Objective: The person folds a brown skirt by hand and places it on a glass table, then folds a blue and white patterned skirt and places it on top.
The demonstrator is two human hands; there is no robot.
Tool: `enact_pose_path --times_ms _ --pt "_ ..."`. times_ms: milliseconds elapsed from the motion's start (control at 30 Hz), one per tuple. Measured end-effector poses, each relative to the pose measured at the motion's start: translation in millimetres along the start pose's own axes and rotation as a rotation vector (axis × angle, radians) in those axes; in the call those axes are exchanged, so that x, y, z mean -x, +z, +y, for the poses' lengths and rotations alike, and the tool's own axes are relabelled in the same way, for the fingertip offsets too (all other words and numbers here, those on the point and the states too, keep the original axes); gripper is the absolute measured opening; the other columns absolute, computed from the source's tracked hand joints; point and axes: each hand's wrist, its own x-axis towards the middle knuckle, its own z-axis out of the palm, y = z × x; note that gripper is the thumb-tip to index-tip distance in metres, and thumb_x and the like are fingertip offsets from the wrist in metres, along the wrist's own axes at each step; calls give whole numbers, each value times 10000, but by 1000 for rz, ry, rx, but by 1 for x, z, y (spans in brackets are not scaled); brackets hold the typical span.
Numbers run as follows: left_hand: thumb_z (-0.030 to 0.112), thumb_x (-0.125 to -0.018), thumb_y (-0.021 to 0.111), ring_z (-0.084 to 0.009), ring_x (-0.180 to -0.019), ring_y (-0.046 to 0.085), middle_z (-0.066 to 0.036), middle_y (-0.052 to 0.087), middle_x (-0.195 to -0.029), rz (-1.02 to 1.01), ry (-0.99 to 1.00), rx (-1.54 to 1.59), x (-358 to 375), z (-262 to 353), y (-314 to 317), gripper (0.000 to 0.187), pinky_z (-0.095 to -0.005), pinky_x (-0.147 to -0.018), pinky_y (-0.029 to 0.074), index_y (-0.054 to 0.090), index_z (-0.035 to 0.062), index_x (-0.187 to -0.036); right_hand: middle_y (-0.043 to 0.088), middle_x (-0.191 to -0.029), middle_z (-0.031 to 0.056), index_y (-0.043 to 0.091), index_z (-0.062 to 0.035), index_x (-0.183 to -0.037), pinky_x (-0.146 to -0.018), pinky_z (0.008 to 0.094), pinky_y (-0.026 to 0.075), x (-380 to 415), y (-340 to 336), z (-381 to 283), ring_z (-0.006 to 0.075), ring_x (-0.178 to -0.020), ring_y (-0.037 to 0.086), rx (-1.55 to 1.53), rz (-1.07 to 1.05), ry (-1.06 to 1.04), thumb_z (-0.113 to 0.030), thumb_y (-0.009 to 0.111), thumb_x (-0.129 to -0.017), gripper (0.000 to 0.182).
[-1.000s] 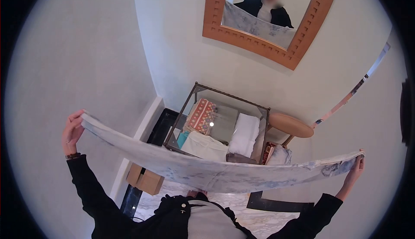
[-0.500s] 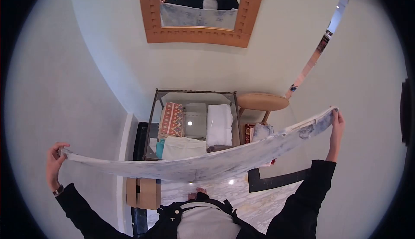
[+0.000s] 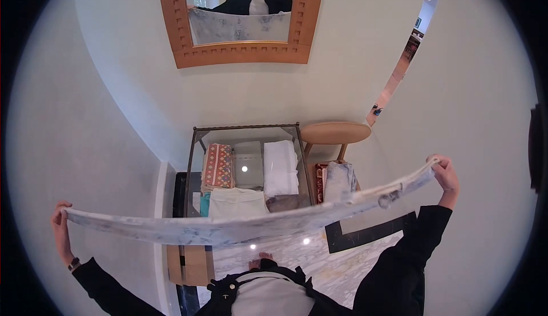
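A long white cloth with a grey-blue pattern [image 3: 228, 231] is stretched wide across my front, sagging slightly in the middle. At its left corner the fingers of my left hand [image 3: 60, 224] are closed on the edge. My right hand [image 3: 447, 174] pinches the opposite corner, held higher than the left one. A small bunched fold shows on the cloth near the right end. The rest of the cloth hangs down and is seen mostly edge-on from above. Beyond it, folded textiles lie at the glass-topped table: an orange patterned one [image 3: 218, 164], a white one [image 3: 279, 167] and a cream one [image 3: 237, 203].
The glass-topped table [image 3: 245, 126] stands against the wall beneath a wood-framed mirror [image 3: 242, 54]. To its right are an oval wooden stool [image 3: 337, 132] and more folded cloth [image 3: 341, 179]. A cardboard box [image 3: 198, 266] sits on the floor at lower left, near the wall.
The view has shifted a little. My left hand and its corner of the cloth appear slightly farther left; my right hand appears slightly lower. Both hands keep hold.
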Motion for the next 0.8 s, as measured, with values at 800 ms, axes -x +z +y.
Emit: enact_pose_path --times_ms 800 --pt "113 -762 706 -27 -618 489 57 550 -682 -365 -141 292 -50 47 67 126 -176 -535 358 611 48 -814 649 -810 0 676 -9 -991 -628 249 469 -136 109 42 72 -692 571 245 363 113 -258 572 -920 279"
